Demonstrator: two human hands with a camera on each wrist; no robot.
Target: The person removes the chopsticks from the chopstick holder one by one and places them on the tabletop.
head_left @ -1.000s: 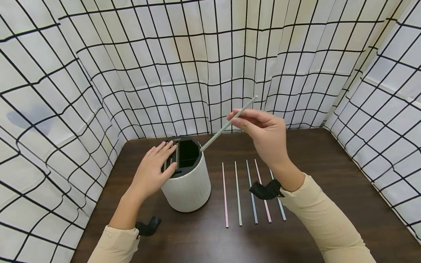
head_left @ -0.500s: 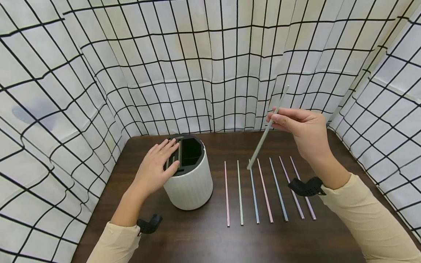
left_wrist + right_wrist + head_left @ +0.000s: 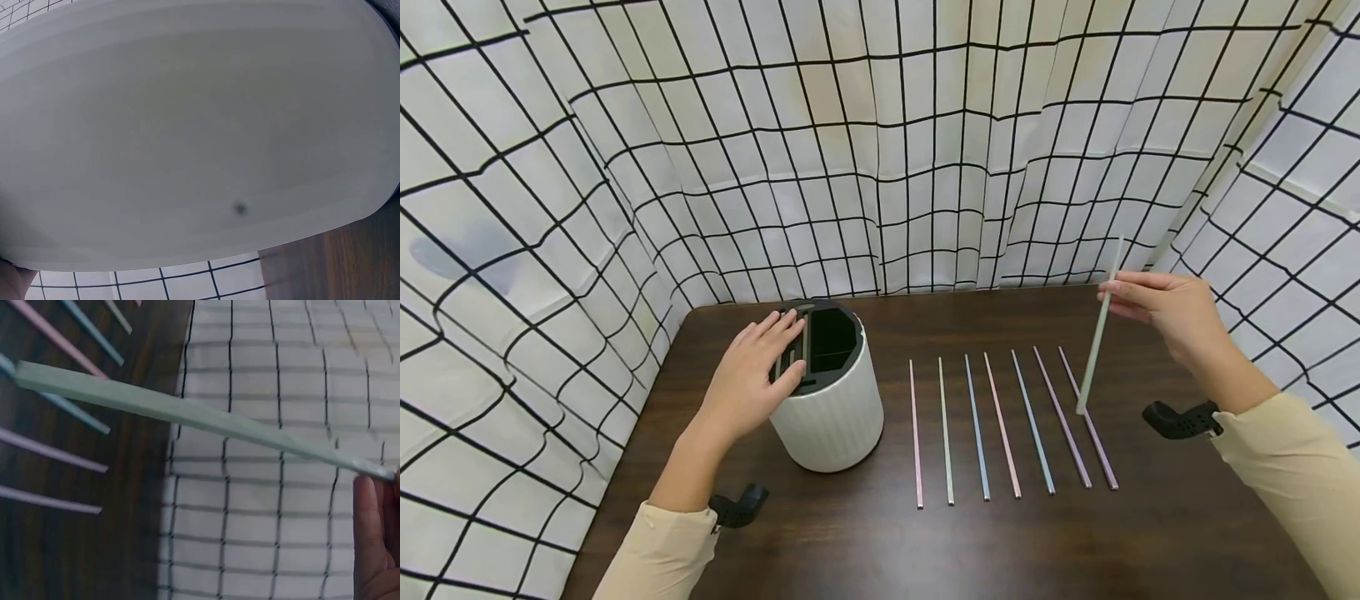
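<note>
My right hand pinches a pale green stick near its upper end, between thumb and fingers. The stick tilts, and its lower end overlaps the rightmost purple stick in the head view. In the right wrist view the green stick stretches across the picture from the fingertips. My left hand rests with spread fingers on the black top of a white ribbed round holder. That holder's pale wall fills most of the left wrist view.
Several thin sticks lie side by side on the dark wooden table, right of the holder: a pink stick, a green stick, a blue stick and others. A white curtain with black grid lines surrounds the table.
My right hand has carried the green stick from the holder's rim rightward, past the row, to above its right end. The left hand has stayed on the holder.
</note>
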